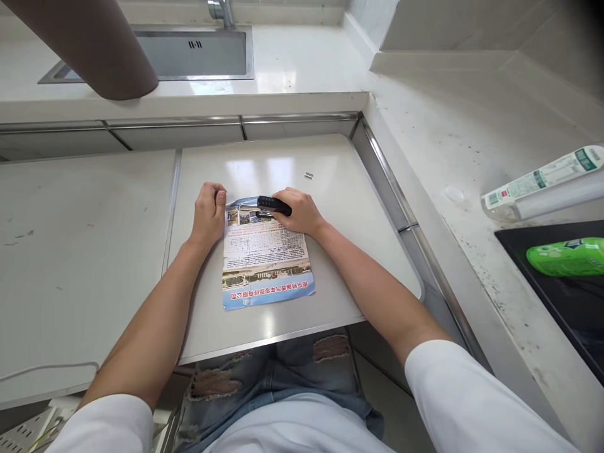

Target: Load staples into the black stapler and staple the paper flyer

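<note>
A printed leaflet (267, 251) lies on the white folding table (330, 283), its blue-edged bottom toward me. Across its top edge is a black stapler (274, 204), pointing left, with my right hand (299, 211) wrapped round its rear end. The stapler's metal front part lies over the leaflet near its top left. My left hand (210, 211) is closed at the leaflet's upper left edge; what its fingers pinch is hard to make out. Two small staple strips (308, 175) rest on the table beyond my right hand.
Behind the table, a counter holds a metal sink (202, 53) with a faucet (221, 11) and a brown column-like object (108, 56). On the right counter lie a clear package (542, 182) and a green can (566, 257) on a black surface (570, 308). A white cable (51, 367) lies at left.
</note>
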A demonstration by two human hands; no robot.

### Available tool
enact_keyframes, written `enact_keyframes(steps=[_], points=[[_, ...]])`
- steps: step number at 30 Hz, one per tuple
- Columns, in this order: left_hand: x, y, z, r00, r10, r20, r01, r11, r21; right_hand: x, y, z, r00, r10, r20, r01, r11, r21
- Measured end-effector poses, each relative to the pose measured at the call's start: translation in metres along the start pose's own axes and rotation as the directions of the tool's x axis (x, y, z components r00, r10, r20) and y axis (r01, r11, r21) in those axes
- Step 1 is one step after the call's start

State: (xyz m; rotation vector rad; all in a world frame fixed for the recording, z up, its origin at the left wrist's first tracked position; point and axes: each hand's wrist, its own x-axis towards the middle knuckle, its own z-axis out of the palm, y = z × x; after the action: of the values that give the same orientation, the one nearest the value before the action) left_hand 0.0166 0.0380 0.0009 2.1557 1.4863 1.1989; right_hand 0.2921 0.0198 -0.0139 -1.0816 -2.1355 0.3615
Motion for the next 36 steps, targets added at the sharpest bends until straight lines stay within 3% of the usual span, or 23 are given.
enact_keyframes(steps=[8,18,24,32,36], points=[[-0.003,0.006,-0.002,0.991,0.061,0.116,-0.064,0.998,0.023,0.001,-0.001,-0.001,1.0,0.022,0.003,-0.022,1.0,0.001],[-0.002,0.002,-0.001,0.982,0.086,0.171,-0.088,0.996,0.004,0.001,-0.001,-0.001,1.0,0.023,0.01,-0.023,1.0,0.01],[-0.006,0.01,-0.005,0.964,0.151,0.217,-0.154,0.988,-0.005,0.0,-0.001,-0.002,1.0,0.024,0.015,-0.023,1.0,-0.001],[-0.006,0.009,-0.004,0.973,0.072,0.218,-0.079,0.997,0.024,0.0,-0.003,-0.003,0.999,0.03,0.017,-0.029,1.0,-0.003],[-0.006,0.009,-0.002,0.956,0.142,0.257,-0.132,0.99,-0.054,-0.001,0.0,-0.001,0.999,0.004,0.042,-0.005,1.0,0.009]])
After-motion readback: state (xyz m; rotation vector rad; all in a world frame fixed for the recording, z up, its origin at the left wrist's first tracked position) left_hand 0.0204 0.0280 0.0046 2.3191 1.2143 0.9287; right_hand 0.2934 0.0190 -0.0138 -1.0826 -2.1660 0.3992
